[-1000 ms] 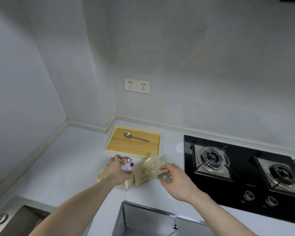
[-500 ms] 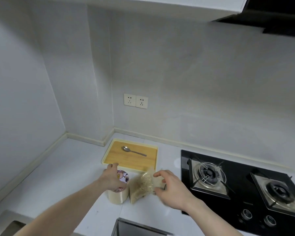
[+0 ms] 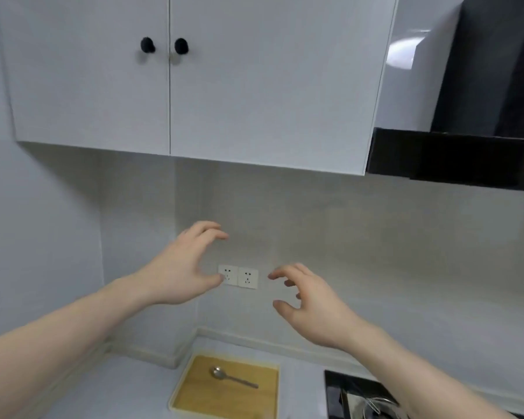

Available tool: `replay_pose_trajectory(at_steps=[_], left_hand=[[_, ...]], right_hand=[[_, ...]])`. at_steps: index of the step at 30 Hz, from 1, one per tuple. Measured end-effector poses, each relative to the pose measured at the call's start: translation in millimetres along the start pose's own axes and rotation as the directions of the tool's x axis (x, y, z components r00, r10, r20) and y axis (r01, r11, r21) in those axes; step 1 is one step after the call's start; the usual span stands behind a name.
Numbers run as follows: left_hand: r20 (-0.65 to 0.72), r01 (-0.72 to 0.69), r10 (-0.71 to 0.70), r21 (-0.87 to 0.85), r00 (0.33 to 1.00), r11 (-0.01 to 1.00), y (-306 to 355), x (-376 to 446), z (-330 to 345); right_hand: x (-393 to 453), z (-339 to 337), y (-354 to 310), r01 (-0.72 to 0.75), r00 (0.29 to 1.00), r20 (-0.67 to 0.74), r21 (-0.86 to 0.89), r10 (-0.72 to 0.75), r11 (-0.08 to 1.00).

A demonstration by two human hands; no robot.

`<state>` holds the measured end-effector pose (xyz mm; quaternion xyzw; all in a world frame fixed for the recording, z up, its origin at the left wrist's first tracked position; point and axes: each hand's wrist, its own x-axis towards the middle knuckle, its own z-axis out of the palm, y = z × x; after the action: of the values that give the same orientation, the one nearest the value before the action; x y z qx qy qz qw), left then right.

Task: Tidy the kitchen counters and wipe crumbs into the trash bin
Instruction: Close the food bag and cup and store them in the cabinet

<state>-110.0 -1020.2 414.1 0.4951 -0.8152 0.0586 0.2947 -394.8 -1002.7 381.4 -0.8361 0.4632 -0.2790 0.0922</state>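
My left hand (image 3: 179, 267) and my right hand (image 3: 312, 306) are both raised in front of the wall, fingers spread and curled, holding nothing. They hover below a white wall cabinet (image 3: 194, 80) with two closed doors and two black knobs (image 3: 164, 46). Far below lies a wooden cutting board (image 3: 224, 388) on the counter, with a metal spoon (image 3: 230, 378) on it. The cup and the bag of grain are out of view.
A double wall socket (image 3: 239, 276) sits between my hands. A black range hood (image 3: 466, 152) juts out at upper right. A corner of the black gas hob (image 3: 354, 397) shows at the bottom right. The pale counter (image 3: 118, 388) runs left.
Both hands have let go of the cup and the bag and risen toward the cabinet. The view has tilted up, so the counter items have dropped out of sight.
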Motion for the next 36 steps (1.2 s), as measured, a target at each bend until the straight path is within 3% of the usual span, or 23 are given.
replay_pose_trajectory(at_steps=[5, 11, 17, 24, 32, 36], left_hand=[[-0.151, -0.061, 0.084, 0.146, 0.985, 0.987, 10, 45, -88], [-0.239, -0.010, 0.117, 0.405, 0.964, 0.914, 4, 95, -161], [-0.271, 0.121, 0.018, 0.490, 0.962, 0.863, -8, 148, -210], [-0.319, 0.282, -0.133, 0.486, 0.938, 0.827, -9, 186, -234], [-0.409, 0.295, -0.070, 0.519, 0.910, 0.802, -1, 202, -232], [-0.408, 0.321, -0.093, 0.537, 0.908, 0.780, 1, 205, -233]], right_hand=[[37, -84, -52, 0.167, 0.965, -0.192, -0.088, -0.181, 0.982], [70, -145, -90, 0.228, 0.908, -0.305, -0.211, -0.286, 0.950], [114, -183, -105, 0.145, 0.858, -0.407, -0.393, -0.313, 0.908], [151, -198, -93, -0.070, 0.892, -0.406, -0.554, -0.196, 0.830], [166, -180, -70, -0.178, 0.906, -0.378, -0.745, -0.187, 0.643], [168, -173, -63, -0.195, 0.898, -0.395, -0.753, -0.194, 0.628]])
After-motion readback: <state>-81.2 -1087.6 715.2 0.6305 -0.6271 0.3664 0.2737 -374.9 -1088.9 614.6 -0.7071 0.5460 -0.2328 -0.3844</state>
